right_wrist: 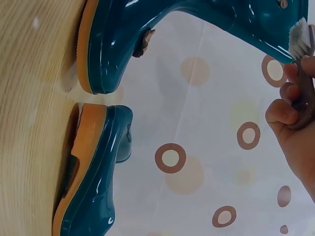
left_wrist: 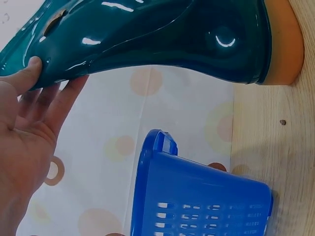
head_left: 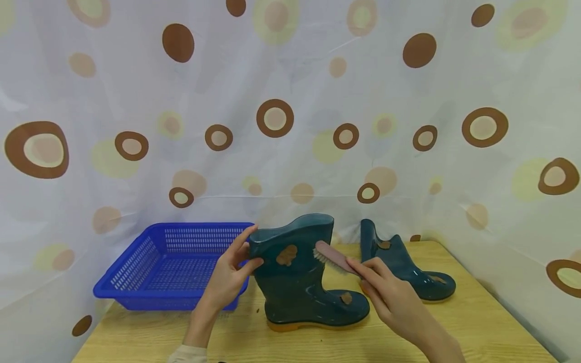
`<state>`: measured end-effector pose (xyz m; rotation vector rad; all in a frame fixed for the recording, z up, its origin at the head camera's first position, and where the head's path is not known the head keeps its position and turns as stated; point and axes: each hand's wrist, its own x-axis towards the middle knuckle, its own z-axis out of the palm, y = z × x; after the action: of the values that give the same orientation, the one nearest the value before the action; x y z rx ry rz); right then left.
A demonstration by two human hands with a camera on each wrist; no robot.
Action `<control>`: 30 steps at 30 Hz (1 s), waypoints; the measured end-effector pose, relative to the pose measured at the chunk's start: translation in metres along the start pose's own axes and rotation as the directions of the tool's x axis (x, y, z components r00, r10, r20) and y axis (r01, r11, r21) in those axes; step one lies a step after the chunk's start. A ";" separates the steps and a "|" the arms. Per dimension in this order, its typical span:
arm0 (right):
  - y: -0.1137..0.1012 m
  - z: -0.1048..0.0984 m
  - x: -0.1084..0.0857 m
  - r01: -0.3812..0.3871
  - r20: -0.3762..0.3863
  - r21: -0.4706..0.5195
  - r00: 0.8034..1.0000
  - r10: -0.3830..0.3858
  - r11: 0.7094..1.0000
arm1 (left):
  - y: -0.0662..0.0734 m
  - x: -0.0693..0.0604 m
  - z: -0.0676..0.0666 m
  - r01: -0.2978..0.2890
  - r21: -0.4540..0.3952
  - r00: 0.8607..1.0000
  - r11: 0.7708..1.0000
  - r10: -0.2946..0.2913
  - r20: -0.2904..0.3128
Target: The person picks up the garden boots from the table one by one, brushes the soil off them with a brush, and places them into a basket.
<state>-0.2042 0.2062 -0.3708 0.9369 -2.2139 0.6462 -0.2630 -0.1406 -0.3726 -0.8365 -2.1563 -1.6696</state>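
A dark teal rubber boot [head_left: 295, 287] stands upright on its orange sole, toe to the right, with a brown patch [head_left: 287, 255] on the shaft and another on the toe. The left hand [head_left: 225, 278] grips the shaft's back edge near the top, thumb on the outer side; the left wrist view shows this hand [left_wrist: 29, 123] too. In the right hand [head_left: 399, 301] is a pink-handled brush [head_left: 336, 257], its white bristles at the front upper edge of the shaft. The right wrist view shows the bristles [right_wrist: 299, 39] close to the boot's rim; whether they touch is unclear.
A blue perforated basket [head_left: 181, 304] sits at the left on the wooden table [head_left: 476, 327]. Behind the right hand, a second teal boot [head_left: 408, 269] lies with brown patches on it. Small dark crumbs dot the tabletop. A patterned curtain [head_left: 308, 166] hangs behind.
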 end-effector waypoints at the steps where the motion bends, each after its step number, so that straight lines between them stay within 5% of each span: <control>1: 0.000 0.000 0.001 0.002 0.004 0.000 1.000 -0.002 1.000 | 0.000 0.000 0.000 -0.003 0.000 1.000 1.000 0.003 -0.001; 30: -0.007 0.025 0.033 0.113 -0.030 0.077 0.993 -0.111 0.991 | -0.001 0.000 0.000 -0.040 -0.017 0.999 0.999 0.039 -0.034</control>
<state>-0.2253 0.1709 -0.3632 1.0779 -2.1098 0.6932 -0.2633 -0.1406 -0.3734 -0.8438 -2.0922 -1.6741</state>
